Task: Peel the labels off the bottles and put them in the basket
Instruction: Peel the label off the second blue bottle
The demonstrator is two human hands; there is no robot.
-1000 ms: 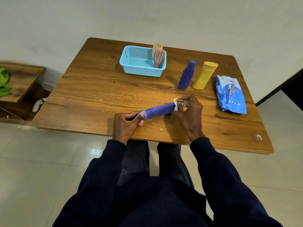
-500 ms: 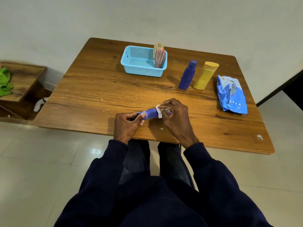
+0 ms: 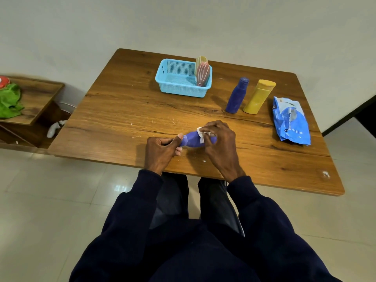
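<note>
A purple bottle (image 3: 192, 141) lies on its side near the front edge of the wooden table (image 3: 126, 110). My left hand (image 3: 161, 152) grips its cap end between thumb and fingers. My right hand (image 3: 218, 143) covers the bottle's other half and pinches a small white piece (image 3: 202, 135), paper or label, against the bottle. A light blue basket (image 3: 179, 89) stands at the back of the table with two peeled bottles (image 3: 202, 73) leaning upright in its right corner. A second purple bottle (image 3: 237, 95) and a yellow bottle (image 3: 259, 96) stand upright to the basket's right.
A crumpled blue plastic packet (image 3: 291, 121) lies at the table's right side. Small white scraps dot the wood around my hands. A low wooden shelf (image 3: 38, 98) with a green cloth (image 3: 9, 100) stands to the left on the tiled floor.
My right hand slid left along the lying bottle from its far end toward the middle, carrying the white piece with it. My left hand kept its hold on the cap end.
</note>
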